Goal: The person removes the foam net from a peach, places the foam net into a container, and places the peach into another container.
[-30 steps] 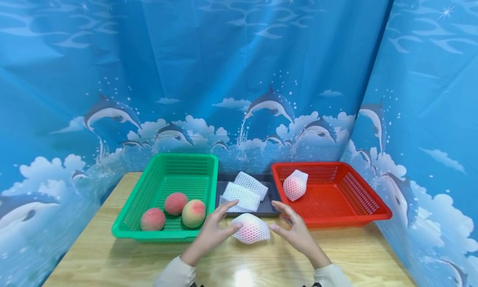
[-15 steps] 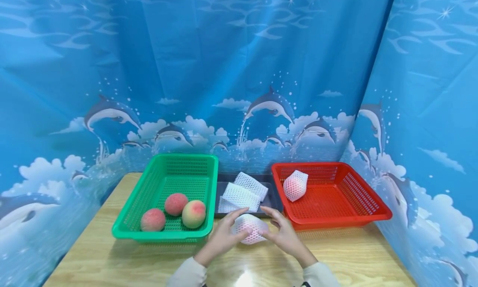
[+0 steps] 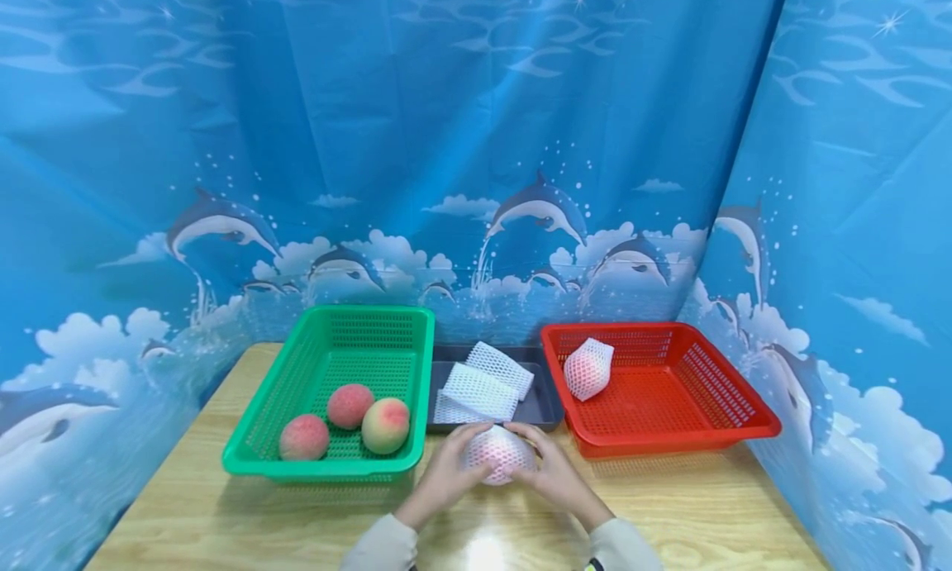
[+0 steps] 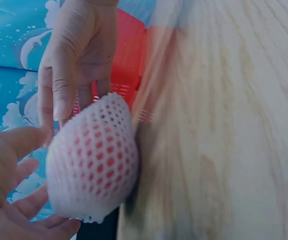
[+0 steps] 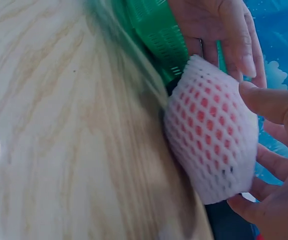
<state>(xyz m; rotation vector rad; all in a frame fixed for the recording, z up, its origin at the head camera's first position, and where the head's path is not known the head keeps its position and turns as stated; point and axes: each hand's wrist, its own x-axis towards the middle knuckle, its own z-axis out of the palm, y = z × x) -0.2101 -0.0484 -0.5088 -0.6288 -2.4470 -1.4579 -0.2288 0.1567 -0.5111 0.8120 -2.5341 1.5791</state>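
Observation:
On the wooden table sits a peach [image 3: 497, 454] in a white foam net sleeve, its pink skin showing through the mesh. My left hand [image 3: 448, 475] curves round its left end, thumb in front and fingers behind. From the other side my right hand [image 3: 552, 475] holds the right end the same way. Both wrist views show the netted peach [image 4: 96, 160] between the two hands; some fingertips are hidden behind it. Behind the hands, several folded foam nets [image 3: 482, 391] lie in a dark grey tray [image 3: 549, 402].
At left a green basket [image 3: 320, 469] holds bare peaches [image 3: 303, 437]. The red basket [image 3: 669, 435] at right has one netted peach [image 3: 588, 369] in its left part. A blue dolphin-print curtain [image 3: 476, 141] hangs behind the wooden table [image 3: 706, 505].
Both hands have moved inward from either side of the netted peach and closed round it. The peach itself stays in nearly the same place.

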